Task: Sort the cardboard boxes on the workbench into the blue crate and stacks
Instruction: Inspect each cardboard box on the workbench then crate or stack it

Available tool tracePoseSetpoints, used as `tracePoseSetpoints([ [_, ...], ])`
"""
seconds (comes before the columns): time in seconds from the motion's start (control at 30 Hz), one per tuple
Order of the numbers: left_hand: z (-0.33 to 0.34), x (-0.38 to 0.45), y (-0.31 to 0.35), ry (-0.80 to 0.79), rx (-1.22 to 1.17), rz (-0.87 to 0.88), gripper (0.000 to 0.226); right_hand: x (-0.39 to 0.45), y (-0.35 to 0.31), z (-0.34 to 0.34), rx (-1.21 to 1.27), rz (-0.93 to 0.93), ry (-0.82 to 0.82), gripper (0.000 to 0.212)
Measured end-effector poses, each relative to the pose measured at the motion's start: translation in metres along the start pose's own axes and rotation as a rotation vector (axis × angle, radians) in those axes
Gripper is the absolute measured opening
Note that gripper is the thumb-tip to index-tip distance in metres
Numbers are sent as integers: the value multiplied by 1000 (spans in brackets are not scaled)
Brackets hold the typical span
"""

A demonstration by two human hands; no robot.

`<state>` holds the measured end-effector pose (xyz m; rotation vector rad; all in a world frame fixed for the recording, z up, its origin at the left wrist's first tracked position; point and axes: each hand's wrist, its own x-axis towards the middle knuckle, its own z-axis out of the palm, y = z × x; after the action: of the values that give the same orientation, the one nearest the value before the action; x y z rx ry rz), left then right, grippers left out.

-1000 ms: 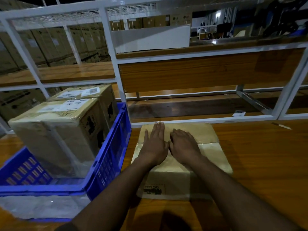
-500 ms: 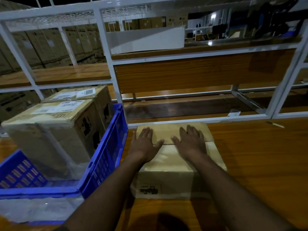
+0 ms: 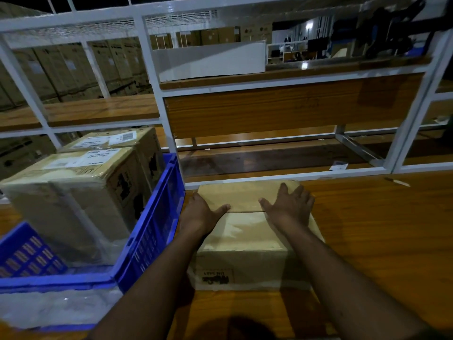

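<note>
A cardboard box (image 3: 247, 231) sat on the workbench (image 3: 380, 229) just beside the blue crate (image 3: 157, 224), the left hand (image 3: 199, 213) and right hand (image 3: 290, 207) spread flat on its top. Two boxes (image 3: 73, 192) already stood in the crate; this one seemed unsorted.

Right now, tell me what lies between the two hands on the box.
Only bare box top: in the head view, the flap seam of the cardboard box runs between the left hand and right hand.
</note>
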<state>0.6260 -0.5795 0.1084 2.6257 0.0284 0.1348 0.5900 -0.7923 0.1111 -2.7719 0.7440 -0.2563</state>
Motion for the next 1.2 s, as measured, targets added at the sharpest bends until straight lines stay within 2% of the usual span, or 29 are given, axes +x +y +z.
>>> tracePoseSetpoints([
  [0.1, -3, -6, -2, 1, -66, 13, 95, -3, 4, -4, 90, 46, 6, 91],
  [0.23, -5, -16, -5, 35, -121, 27, 90, -9, 14, -6, 109, 9, 64, 82],
  [0.37, -11, -34, -12, 107, -169, 82, 88, -27, 23, -12, 105, -47, 199, 78],
  [0.47, -18, -48, -12, 188, -298, 126, 77, -35, 26, -23, 236, -72, 296, 82],
  [0.53, -24, -55, -6, 272, -360, 166, 81, -37, 26, -32, 318, -74, 416, 89],
  [0.6, -29, -61, 0, 343, -417, 177, 94, -39, 25, -41, 416, -57, 521, 94],
  [0.73, -33, -66, 0, 446, -504, 138, 102, -41, 24, -51, 535, -20, 589, 99],
  [1.07, -28, -83, -12, 464, -519, 68, 72, -63, 36, -32, 567, 32, 554, 56],
  [1.13, -34, -78, -9, 452, -462, 97, 62, -61, 30, -41, 498, -58, 579, 53],
  [1.2, -45, -71, -4, 452, -361, 170, 61, -57, 20, -49, 416, -219, 570, 47],
])
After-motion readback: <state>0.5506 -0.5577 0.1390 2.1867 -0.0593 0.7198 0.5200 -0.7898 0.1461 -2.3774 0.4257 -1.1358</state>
